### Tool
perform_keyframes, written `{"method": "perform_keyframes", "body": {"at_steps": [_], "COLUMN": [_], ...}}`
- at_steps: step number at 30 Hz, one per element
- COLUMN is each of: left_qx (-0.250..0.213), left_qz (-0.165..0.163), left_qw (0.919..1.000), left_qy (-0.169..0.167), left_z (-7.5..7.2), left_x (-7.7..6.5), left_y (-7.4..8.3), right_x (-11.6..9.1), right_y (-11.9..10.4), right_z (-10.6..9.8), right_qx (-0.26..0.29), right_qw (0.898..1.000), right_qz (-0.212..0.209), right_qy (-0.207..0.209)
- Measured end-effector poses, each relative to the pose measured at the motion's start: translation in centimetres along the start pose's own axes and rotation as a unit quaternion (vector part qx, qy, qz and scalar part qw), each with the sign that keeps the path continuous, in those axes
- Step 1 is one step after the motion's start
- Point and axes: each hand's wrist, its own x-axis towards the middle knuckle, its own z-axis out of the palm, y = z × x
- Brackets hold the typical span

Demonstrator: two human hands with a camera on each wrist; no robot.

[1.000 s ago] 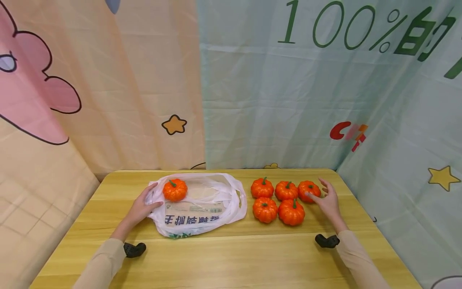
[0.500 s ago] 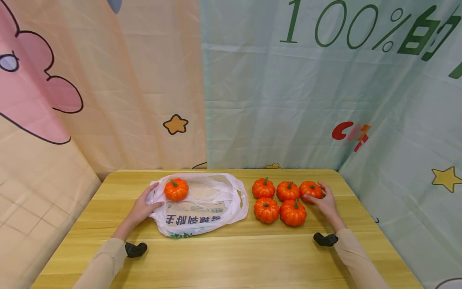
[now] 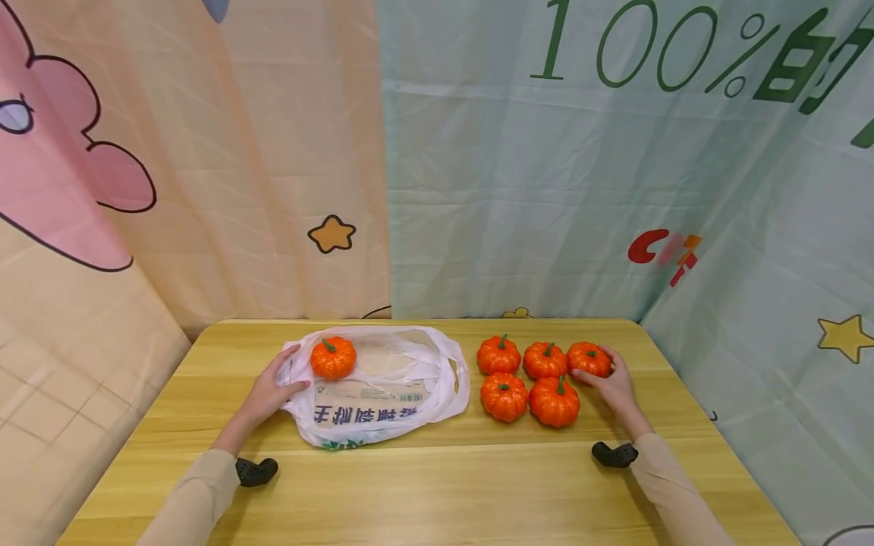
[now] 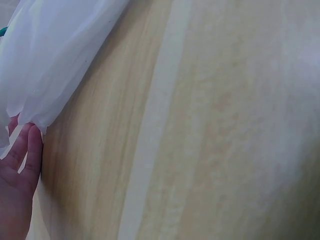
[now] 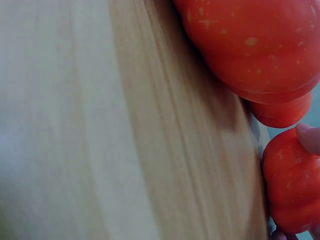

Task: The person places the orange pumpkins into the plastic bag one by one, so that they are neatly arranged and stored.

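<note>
My right hand (image 3: 617,384) grips a small orange pumpkin (image 3: 589,359) at the right end of the back row, thumb on its near side and fingers round its right. The right wrist view shows this pumpkin (image 5: 292,182) at the right edge, the thumb (image 5: 309,138) on it. At the left, my left hand (image 3: 264,392) holds the left edge of a white plastic bag (image 3: 382,432), which lies with its mouth spread. Another pumpkin (image 3: 333,359) sits inside, at the bag's left end. In the left wrist view, fingers (image 4: 34,150) are partly hidden by the plastic.
Several more pumpkins stand close together beside the gripped one, including a front one (image 3: 554,402) and a back one (image 3: 498,355). The bag's handle loop (image 3: 459,379) points toward them. A wooden table (image 3: 437,493) carries everything, with printed curtains behind and at the sides.
My right hand has moved in to the left and its fingers have closed round the back right pumpkin. The left hand and the bag stay as they were.
</note>
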Motion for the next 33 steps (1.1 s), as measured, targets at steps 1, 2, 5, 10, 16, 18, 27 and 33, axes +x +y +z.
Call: {"method": "perform_keyframes", "body": {"at_steps": [1, 2, 5, 10, 16, 18, 27, 33], "left_qx": [0.0, 0.0, 0.003, 0.003, 0.002, 0.002, 0.001, 0.008], "left_qz": [0.0, -0.001, 0.001, 0.004, 0.004, 0.003, 0.008, 0.012], "left_qw": [1.0, 1.0, 1.0, 1.0, 1.0, 1.0, 1.0, 0.9999], "left_qy": [0.0, 0.0, 0.0, 0.001, 0.0, -0.001, -0.001, 0.002], "left_z": [0.0, 0.0, 0.0, 0.0, 0.0, -0.1, -0.1, -0.2], "left_x": [0.0, 0.0, 0.0, 0.1, -0.1, -0.1, 0.0, 0.0], "left_y": [0.0, 0.0, 0.0, -0.1, 0.1, 0.1, -0.1, -0.1], "right_x": [0.0, -0.1, -0.2, -0.6, -1.2, -1.4, -2.1, -2.8], "right_y": [0.0, 0.0, -0.1, -0.4, -1.3, -1.5, -2.9, -4.2], "right_z": [0.0, 0.0, -0.1, -0.4, -0.7, -0.7, -0.9, -1.0], "right_qx": [-0.002, -0.002, -0.005, -0.008, -0.014, -0.017, -0.036, -0.038], "right_qw": [1.0, 1.0, 1.0, 1.0, 1.0, 1.0, 0.997, 0.994], "right_qz": [0.0, 0.0, -0.001, -0.005, -0.015, -0.021, -0.063, -0.098], "right_qy": [0.0, 0.0, 0.002, 0.005, 0.009, 0.011, 0.024, 0.027]}}
